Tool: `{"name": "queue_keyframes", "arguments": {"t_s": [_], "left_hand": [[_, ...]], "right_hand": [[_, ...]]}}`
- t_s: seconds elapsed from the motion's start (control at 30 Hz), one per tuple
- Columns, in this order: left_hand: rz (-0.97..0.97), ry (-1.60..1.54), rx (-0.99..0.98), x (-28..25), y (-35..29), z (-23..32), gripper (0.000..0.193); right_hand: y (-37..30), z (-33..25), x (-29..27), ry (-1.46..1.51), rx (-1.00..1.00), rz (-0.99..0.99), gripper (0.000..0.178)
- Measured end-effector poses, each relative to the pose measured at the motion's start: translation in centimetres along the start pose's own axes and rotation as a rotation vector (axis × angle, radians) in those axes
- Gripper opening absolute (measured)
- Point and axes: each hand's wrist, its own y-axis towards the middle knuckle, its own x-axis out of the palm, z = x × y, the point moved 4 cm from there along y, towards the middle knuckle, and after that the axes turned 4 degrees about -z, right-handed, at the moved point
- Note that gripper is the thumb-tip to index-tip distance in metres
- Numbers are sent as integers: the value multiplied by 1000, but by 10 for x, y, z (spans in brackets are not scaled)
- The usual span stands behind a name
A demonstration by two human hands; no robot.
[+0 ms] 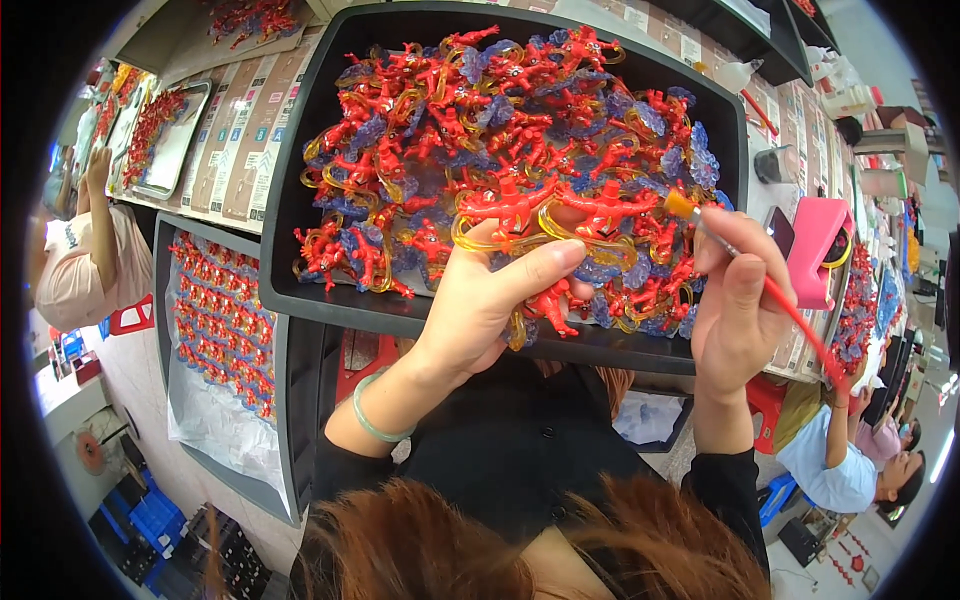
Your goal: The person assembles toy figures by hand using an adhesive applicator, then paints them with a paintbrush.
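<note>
My left hand (470, 305) is closed around a few red figurines (512, 210) with clear yellow loops and bluish bases, two of them side by side, arms spread, above the fingers. Another red figurine (552, 308) sticks out below the thumb. In my right hand (738, 315) a paintbrush (797, 318) with a red handle is gripped between thumb and fingers. Its orange-brown bristles point left, close to the arm of the right-hand figurine; whether they touch, I cannot tell. Beneath both hands lies a large black tray (365, 313) heaped with similar figurines.
Lower left, a second black tray (283, 400) holds figurines in rows on a white sheet. A pink tape dispenser (822, 250) and a small dark cup (775, 165) stand right of the large tray. People sit at both sides, near more figurines.
</note>
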Motion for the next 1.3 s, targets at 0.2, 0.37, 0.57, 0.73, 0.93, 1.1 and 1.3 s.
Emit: {"name": "queue_keyframes", "arguments": {"t_s": [0.2, 0.37, 0.57, 0.73, 0.93, 1.1, 1.3], "left_hand": [[-12, 141, 66, -4, -2, -2, 22], [-18, 228, 118, -4, -3, -1, 23], [-33, 67, 20, -10, 1, 2, 23], [-50, -11, -112, -9, 1, 1, 25], [-58, -86, 6, -12, -1, 8, 25], [-278, -81, -322, -21, -9, 9, 41], [-392, 33, -275, -36, -28, 17, 34]], "right_hand": [[13, -3, 25, -150, -42, -141, 7], [13, -9, 21, -230, -92, -142, 9], [4, -7, 5, 26, -102, 44, 19], [30, 3, -2, 155, 127, 52, 19], [39, 18, 25, 349, 415, -235, 12], [35, -2, 33, 203, -19, -382, 18], [33, -22, 53, 39, -229, -664, 25]]}}
